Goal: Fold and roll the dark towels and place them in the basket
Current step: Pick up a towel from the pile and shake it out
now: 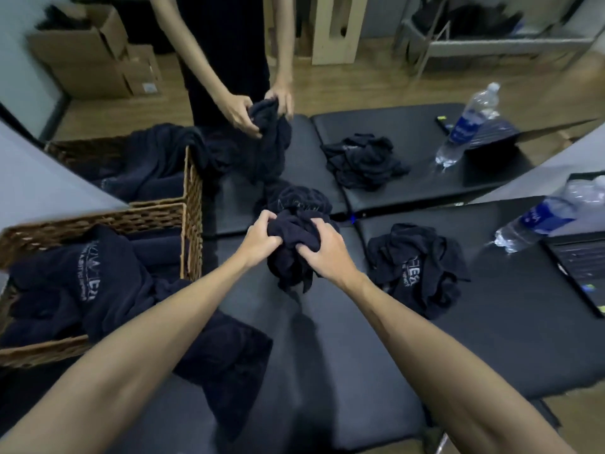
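Both my hands hold one crumpled dark towel [291, 260] bunched up just above the black padded table [376, 355]. My left hand [260, 239] grips its left side and my right hand [327, 253] grips its right side. A wicker basket [131, 217] stands at the left with rolled dark towels inside. A printed dark towel [108, 290] hangs out over the basket's near edge onto the table. Another crumpled dark towel [415, 267] lies to the right of my hands.
A mirror [393, 77] stands along the table's far edge and repeats the whole scene, including a person's hands on a towel. A water bottle [540, 221] and an open laptop [579, 260] sit at the right. Cardboard boxes and a shelf show in the reflection.
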